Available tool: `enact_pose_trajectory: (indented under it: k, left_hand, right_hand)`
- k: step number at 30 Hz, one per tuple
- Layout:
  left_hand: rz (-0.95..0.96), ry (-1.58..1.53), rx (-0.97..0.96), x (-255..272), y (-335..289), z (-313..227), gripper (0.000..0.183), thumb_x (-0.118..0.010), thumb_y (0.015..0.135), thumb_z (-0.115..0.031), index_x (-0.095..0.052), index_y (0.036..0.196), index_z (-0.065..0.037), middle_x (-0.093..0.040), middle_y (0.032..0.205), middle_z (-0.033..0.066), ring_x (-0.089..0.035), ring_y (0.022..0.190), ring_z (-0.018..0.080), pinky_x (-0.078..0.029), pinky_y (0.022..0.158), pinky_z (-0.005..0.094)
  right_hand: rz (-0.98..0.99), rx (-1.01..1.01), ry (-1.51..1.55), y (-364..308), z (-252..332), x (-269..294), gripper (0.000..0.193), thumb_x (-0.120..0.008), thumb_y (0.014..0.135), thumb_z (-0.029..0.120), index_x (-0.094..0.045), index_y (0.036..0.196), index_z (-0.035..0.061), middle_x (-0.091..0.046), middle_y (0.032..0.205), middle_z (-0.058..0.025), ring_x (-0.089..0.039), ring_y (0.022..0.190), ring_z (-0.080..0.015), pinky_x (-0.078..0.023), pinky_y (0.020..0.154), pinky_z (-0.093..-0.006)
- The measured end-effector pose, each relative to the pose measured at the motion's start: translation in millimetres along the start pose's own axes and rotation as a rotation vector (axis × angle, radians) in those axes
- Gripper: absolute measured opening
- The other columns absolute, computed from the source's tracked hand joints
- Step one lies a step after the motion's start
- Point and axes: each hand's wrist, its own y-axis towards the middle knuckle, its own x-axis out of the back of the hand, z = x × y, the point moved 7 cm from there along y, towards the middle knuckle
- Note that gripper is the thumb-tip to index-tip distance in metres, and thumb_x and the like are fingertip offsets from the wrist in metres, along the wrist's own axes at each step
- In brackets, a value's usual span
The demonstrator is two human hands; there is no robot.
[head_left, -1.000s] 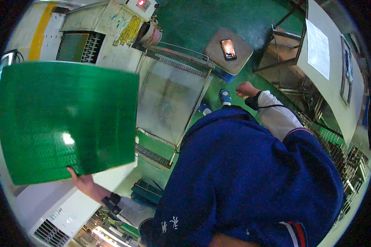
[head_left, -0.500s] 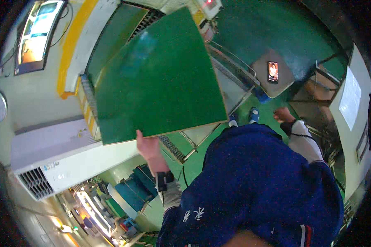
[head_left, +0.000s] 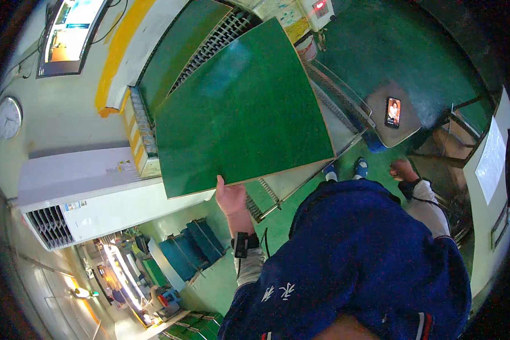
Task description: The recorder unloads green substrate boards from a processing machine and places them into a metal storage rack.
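Note:
A large flat green board (head_left: pixel 241 116) lies tilted across the middle left. My left hand (head_left: pixel 232 198) grips its near edge, thumb over the top face and fingers hidden underneath. A black device is strapped to that wrist. My right hand (head_left: pixel 402 170) hangs at my right side with the fingers curled in; nothing shows in it. Beyond the board, another green board (head_left: pixel 178 48) rests beside a row of rollers (head_left: pixel 224 37), and a metal rack (head_left: pixel 306 173) with rollers along its side shows beneath the held board's right part.
A phone (head_left: pixel 393 112) lies on a stool (head_left: pixel 405 133) at the right. Dark framed shelving (head_left: pixel 450 136) and a white panel (head_left: pixel 484 226) stand further right. At the left are a white air conditioner (head_left: pixel 107 212), a wall clock (head_left: pixel 9 117) and a screen (head_left: pixel 71 37).
The whole view has shifted, with surroundings now further right. More of the rollers shows beyond the board's far edge. My left hand still grips the board; my right hand stays closed.

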Motion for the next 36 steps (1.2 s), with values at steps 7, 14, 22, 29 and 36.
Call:
enact_pose_trajectory:
  k: [7, 14, 22, 29, 36]
  left_hand:
    - [-0.169, 0.028, -0.181, -26, -10, 11, 0.024, -0.052, 0.088, -0.023, -0.058, 0.101, -0.005, -0.062, 0.1, 0.0099, -0.06, 0.086, 0.0239, -0.05, 0.068, 0.0347]
    - [-0.085, -0.081, -0.136, -20, 13, 19, 0.025, -0.052, 0.088, -0.022, -0.055, 0.103, -0.002, -0.061, 0.101, 0.0115, -0.059, 0.09, 0.0246, -0.051, 0.076, 0.0348]
    - [-0.021, -0.15, -0.094, -36, 45, 22, 0.025, -0.052, 0.087, -0.014, -0.052, 0.106, 0.002, -0.058, 0.108, 0.0132, -0.055, 0.1, 0.0247, -0.044, 0.089, 0.0362]
    - [-0.032, -0.16, -0.121, -46, 78, 25, 0.025, -0.047, 0.09, -0.019, -0.051, 0.1, 0.004, -0.059, 0.102, 0.0163, -0.055, 0.096, 0.027, -0.045, 0.087, 0.0396]
    - [-0.051, -0.124, -0.076, -57, 102, 24, 0.023, -0.046, 0.091, -0.015, -0.05, 0.102, 0.004, -0.057, 0.106, 0.0167, -0.055, 0.097, 0.028, -0.044, 0.087, 0.0394]
  right_hand:
    - [0.126, -0.01, -0.044, 34, -24, 26, 0.021, -0.054, 0.074, 0.021, -0.039, 0.06, 0.0131, -0.033, 0.051, 0.0013, -0.036, 0.04, -0.0129, -0.025, 0.032, -0.0315]
    - [0.144, 0.206, -0.452, 65, -38, 75, 0.019, -0.053, 0.073, 0.022, -0.04, 0.061, 0.013, -0.035, 0.053, 0.0001, -0.037, 0.044, -0.0147, -0.027, 0.035, -0.0336]
    - [0.279, -0.108, 0.324, 37, -43, 37, 0.025, -0.045, 0.08, 0.024, -0.038, 0.057, 0.0144, -0.031, 0.05, -0.0004, -0.033, 0.041, -0.0138, -0.024, 0.034, -0.0319]
    - [-0.072, 0.087, 0.002, -5, -23, 25, 0.026, -0.049, 0.078, 0.01, -0.036, 0.056, 0.0126, -0.036, 0.048, -0.0013, -0.038, 0.04, -0.0123, -0.025, 0.032, -0.0286]
    - [-0.075, 0.078, 0.042, -14, -29, 22, 0.026, -0.049, 0.079, 0.014, -0.036, 0.056, 0.014, -0.034, 0.048, -0.0003, -0.036, 0.04, -0.0114, -0.024, 0.033, -0.0288]
